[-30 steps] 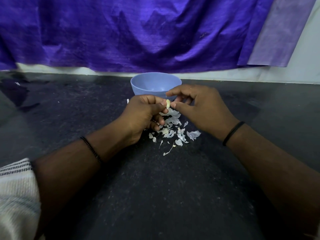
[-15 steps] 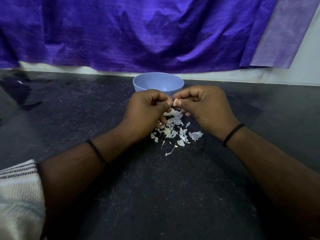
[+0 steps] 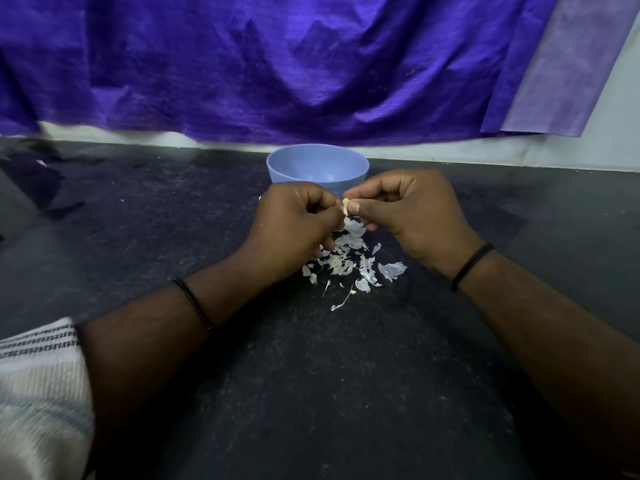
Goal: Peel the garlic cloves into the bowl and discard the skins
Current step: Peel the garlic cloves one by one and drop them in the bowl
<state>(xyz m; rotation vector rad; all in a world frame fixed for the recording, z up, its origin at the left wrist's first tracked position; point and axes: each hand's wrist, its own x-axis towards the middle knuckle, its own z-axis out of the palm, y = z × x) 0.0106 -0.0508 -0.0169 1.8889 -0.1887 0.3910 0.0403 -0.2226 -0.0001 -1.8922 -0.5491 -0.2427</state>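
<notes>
A small pale garlic clove [image 3: 345, 206] is pinched between the fingertips of both hands, just in front of a light blue bowl [image 3: 317, 164]. My left hand [image 3: 294, 226] has its fingers curled and grips the clove's left side. My right hand [image 3: 408, 216] pinches the right side with thumb and forefinger. Below the hands lies a heap of white garlic skins [image 3: 353, 265] on the dark counter. What is inside the bowl is hidden from this angle.
The dark speckled counter [image 3: 311, 393] stretches wide on all sides. A purple cloth [image 3: 277, 64] hangs on the wall behind the bowl. A striped white sleeve [image 3: 38, 386] shows at the lower left.
Both hands have closed in tighter round the clove and drawn slightly nearer to each other; the clove shows less between the fingertips than one second ago.
</notes>
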